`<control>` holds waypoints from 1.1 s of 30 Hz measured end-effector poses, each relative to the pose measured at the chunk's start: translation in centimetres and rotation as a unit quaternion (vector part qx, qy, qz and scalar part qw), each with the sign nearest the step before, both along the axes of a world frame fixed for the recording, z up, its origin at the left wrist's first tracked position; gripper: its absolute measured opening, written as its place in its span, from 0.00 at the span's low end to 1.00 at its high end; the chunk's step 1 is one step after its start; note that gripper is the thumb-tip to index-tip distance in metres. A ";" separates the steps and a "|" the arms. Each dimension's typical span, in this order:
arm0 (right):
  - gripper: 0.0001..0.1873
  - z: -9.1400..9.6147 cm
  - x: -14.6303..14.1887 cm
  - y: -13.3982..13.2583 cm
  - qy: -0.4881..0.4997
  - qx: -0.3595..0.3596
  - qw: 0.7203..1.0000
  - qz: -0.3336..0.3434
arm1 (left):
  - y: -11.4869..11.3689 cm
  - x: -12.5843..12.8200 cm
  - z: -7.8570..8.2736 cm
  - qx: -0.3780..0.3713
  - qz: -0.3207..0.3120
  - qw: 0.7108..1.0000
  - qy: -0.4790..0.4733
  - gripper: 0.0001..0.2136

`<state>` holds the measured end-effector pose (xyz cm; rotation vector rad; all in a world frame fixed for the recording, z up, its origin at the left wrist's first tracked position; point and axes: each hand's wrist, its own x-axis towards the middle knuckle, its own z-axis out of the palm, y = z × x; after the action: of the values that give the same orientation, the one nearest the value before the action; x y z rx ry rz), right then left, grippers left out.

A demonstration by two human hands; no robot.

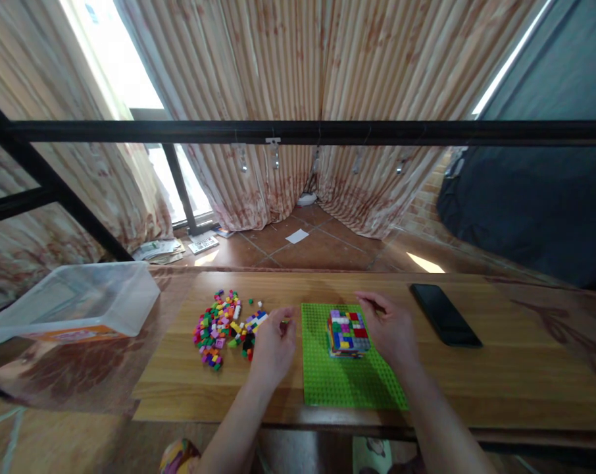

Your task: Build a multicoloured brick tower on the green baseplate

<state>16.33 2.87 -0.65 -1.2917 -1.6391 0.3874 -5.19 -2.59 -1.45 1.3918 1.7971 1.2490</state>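
Note:
A block structure of many-coloured toy bricks [347, 331] stands on a green studded baseplate [327, 388]. Over the plate's left edge is my left hand [277, 345], its fingers curled together in a pinch. Whatever may be between those fingertips is too small to make out. My right hand [393, 327] hovers just right of the brick structure, fingers bent and drawn together, apart from the bricks as far as I can see. Its fingertips also hide any small piece. Left of my left hand lies a loose pile of small coloured bricks [222, 322], partly covered by that hand.
A black phone [445, 314] lies on the wooden table [174, 398] at the right. Beyond the table's left end sits a clear plastic bin [98, 296]. A black metal bar [199, 132] with hanging clips crosses beyond the table, in front of curtains [278, 72].

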 end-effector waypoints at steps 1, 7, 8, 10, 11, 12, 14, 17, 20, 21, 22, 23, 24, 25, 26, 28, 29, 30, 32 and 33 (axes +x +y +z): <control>0.12 -0.1 0.1 0.0 0.003 0.002 1.000 -0.002 | 0.1 -0.7 0.2 -0.004 0.016 1.000 0.004 0.12; 0.10 0.3 -1.0 -1.3 0.035 0.056 0.998 -0.005 | 0.0 -5.1 1.4 -0.023 0.076 0.996 0.044 0.11; 0.09 0.5 -1.6 -1.9 0.041 0.072 0.997 0.002 | -0.1 -5.5 1.5 -0.028 0.075 0.995 0.058 0.11; 0.08 0.7 -3.2 -3.4 0.040 0.101 0.994 0.033 | -0.5 -5.9 1.5 -0.043 0.065 0.993 0.091 0.11; 0.08 0.7 -4.1 -4.2 0.030 0.100 0.993 0.060 | -0.6 -6.0 1.4 -0.052 0.059 0.991 0.108 0.11; 0.08 0.7 -5.1 -5.0 0.010 0.096 0.990 0.101 | -0.8 -5.9 1.3 -0.061 0.053 0.989 0.125 0.11; 0.10 0.2 -6.9 -6.2 -0.031 0.076 0.980 0.180 | -1.0 -5.7 1.0 -0.076 0.040 0.985 0.152 0.12; 0.12 -1.0 -9.2 -6.8 -0.079 0.010 0.971 0.228 | -1.2 -5.4 1.1 -0.088 0.032 0.979 0.181 0.13; 0.13 -2.4 -10.6 -6.1 -0.130 -0.036 0.970 0.203 | -1.3 -5.3 1.6 -0.093 0.037 0.975 0.200 0.13; 0.14 -2.8 -10.9 -5.7 -0.147 -0.046 0.970 0.190 | -1.3 -5.4 1.8 -0.095 0.040 0.973 0.205 0.13; 0.15 -3.1 -11.3 -5.3 -0.165 -0.054 0.969 0.174 | -1.3 -5.4 1.9 -0.097 0.041 0.972 0.208 0.13; 0.16 -3.4 -11.6 -4.9 -0.181 -0.061 0.969 0.159 | -1.3 -5.4 1.9 -0.099 0.040 0.972 0.211 0.13; 0.16 -3.7 -11.9 -4.6 -0.194 -0.067 0.968 0.145 | -1.3 -5.5 1.9 -0.100 0.038 0.971 0.213 0.13; 0.17 -4.0 -12.3 -4.2 -0.205 -0.071 0.967 0.133 | -1.3 -5.5 1.8 -0.101 0.034 0.971 0.214 0.13; 0.16 -4.3 -12.6 -3.9 -0.211 -0.073 0.967 0.123 | -1.3 -5.6 1.7 -0.101 0.030 0.971 0.215 0.13; 0.15 -4.7 -13.1 -3.5 -0.215 -0.077 0.967 0.111 | -1.3 -5.6 1.5 -0.101 0.022 0.971 0.216 0.12; 0.14 -4.9 -13.3 -3.3 -0.215 -0.078 0.967 0.109 | -1.3 -5.6 1.4 -0.102 0.019 0.971 0.217 0.12; 0.13 -5.1 -13.5 -3.2 -0.216 -0.079 0.967 0.106 | -1.3 -5.6 1.3 -0.102 0.016 0.971 0.217 0.12; 0.10 -5.5 -13.7 -3.0 -0.217 -0.080 0.968 0.101 | -1.4 -5.5 1.2 -0.102 0.012 0.971 0.214 0.12; 0.09 -5.6 -13.8 -2.9 -0.217 -0.081 0.968 0.099 | -1.4 -5.4 1.1 -0.102 0.009 0.972 0.211 0.12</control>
<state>2.57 -0.06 -6.22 -1.4065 -2.1535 0.3828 -10.64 -3.96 -0.32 1.6083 2.1505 0.7838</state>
